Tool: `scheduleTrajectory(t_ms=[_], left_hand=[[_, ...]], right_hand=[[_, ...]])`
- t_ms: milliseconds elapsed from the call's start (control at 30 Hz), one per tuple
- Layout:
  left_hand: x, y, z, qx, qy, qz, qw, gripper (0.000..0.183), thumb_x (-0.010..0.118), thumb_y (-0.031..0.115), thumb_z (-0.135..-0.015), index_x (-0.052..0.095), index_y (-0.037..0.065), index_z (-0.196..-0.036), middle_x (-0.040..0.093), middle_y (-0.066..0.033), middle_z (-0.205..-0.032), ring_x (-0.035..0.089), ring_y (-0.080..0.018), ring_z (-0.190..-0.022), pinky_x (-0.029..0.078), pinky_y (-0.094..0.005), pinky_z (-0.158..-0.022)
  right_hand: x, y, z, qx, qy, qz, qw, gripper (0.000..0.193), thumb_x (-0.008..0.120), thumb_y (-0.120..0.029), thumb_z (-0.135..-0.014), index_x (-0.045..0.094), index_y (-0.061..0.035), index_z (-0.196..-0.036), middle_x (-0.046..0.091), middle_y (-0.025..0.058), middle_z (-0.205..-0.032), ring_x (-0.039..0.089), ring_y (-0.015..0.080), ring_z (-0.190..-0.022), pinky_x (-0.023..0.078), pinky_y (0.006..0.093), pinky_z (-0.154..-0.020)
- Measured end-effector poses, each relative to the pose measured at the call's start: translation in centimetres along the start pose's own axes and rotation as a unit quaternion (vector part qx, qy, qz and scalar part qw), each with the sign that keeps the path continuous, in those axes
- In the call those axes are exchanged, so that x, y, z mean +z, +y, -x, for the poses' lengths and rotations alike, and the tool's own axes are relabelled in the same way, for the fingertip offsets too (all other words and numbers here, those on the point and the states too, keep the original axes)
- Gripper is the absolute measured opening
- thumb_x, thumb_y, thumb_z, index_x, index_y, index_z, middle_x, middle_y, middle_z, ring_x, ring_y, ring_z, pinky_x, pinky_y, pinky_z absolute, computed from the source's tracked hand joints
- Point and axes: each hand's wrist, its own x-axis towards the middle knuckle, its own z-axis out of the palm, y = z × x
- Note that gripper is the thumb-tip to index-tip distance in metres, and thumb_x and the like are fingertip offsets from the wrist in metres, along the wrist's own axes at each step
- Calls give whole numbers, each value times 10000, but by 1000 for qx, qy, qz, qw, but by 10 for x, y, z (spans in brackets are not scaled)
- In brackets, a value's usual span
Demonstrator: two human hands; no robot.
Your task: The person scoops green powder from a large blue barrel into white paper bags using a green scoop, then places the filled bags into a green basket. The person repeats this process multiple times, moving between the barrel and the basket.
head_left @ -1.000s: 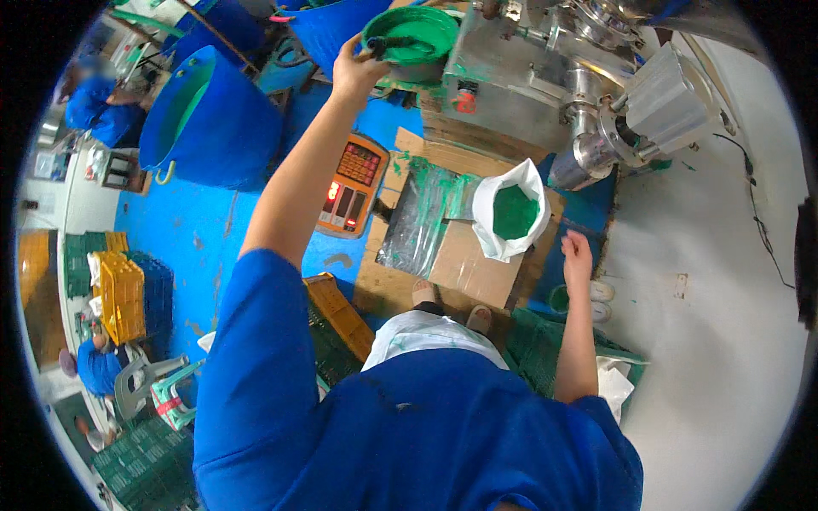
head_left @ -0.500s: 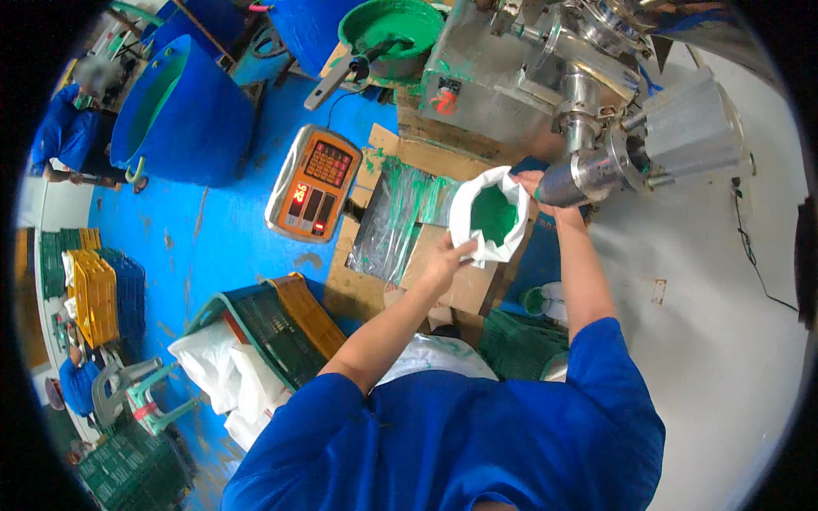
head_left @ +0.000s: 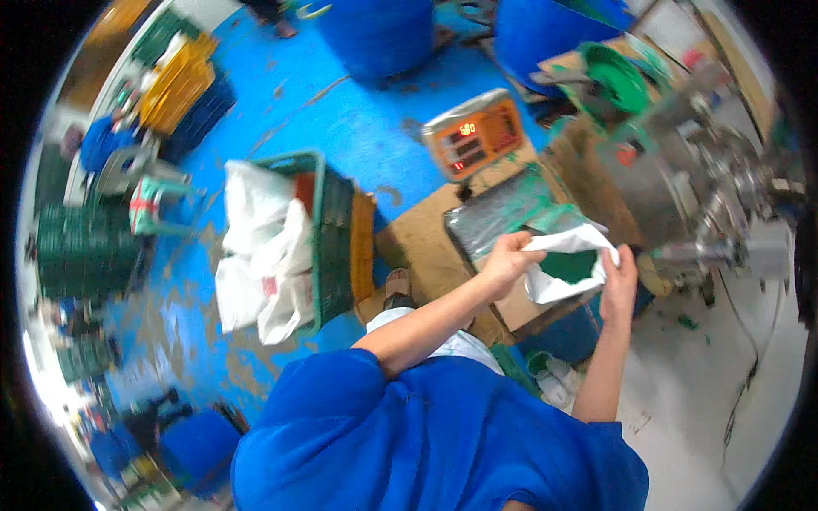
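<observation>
A white bag (head_left: pixel 545 289) with green material inside is stretched between my two hands, its mouth facing up. My left hand (head_left: pixel 508 261) pinches the rim on the left. My right hand (head_left: pixel 621 277) is closed on the right side of the rim. Just beyond the bag lies a plastic-covered scale platform (head_left: pixel 490 217) smeared with green, and the bag's far edge overlaps it in view. The orange scale display (head_left: pixel 475 140), lit with red digits, stands behind the platform. To the right is the metal machine's outlet tube (head_left: pixel 694 252), apart from the bag.
A dark green crate (head_left: pixel 329 255) stuffed with white plastic bags (head_left: pixel 264 247) stands to the left, beside a yellow crate (head_left: pixel 363 247). Large blue tubs (head_left: pixel 375 38) and a green bucket (head_left: pixel 615 75) stand farther off. Cardboard (head_left: pixel 417 230) covers the floor around the scale. Another person (head_left: pixel 106 140) is at far left.
My view has swung, so the surroundings appear shifted and turned. The bag has come away from the machine's outlet tube, both hands still on its rim. The scale's digits differ.
</observation>
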Motion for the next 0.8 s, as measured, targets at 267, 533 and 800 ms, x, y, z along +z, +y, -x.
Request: scheduleTrajectory(t_ms=[267, 533, 800], left_hand=[[-98, 130, 125, 188, 40, 197, 961, 208, 678, 53, -750, 609, -4, -938, 592, -15, -864, 537, -78, -777, 427, -229, -705], [-247, 145, 203, 361, 236, -22, 902, 338, 660, -36, -732, 376, 34, -563, 507, -145, -1070, 466, -153, -932, 348, -236, -806], [-395, 65, 162, 211, 385, 185, 879, 137, 614, -64, -773, 597, 53, -841, 568, 7, -755, 560, -99, -708, 454, -248, -687]], right_hand=[[143, -82, 50, 30, -200, -253, 946, 176, 537, -66, -893, 426, -123, -769, 521, -10, -769, 525, 83, -727, 448, 237, -644], [370, -86, 67, -92, -494, -211, 838, 194, 613, -39, -830, 432, -101, -796, 507, -12, -828, 493, 75, -781, 407, 220, -668], [510, -10, 57, 97, -592, -46, 799, 320, 520, -31, -773, 448, -125, -1071, 488, -10, -876, 472, 94, -792, 402, 286, -669]])
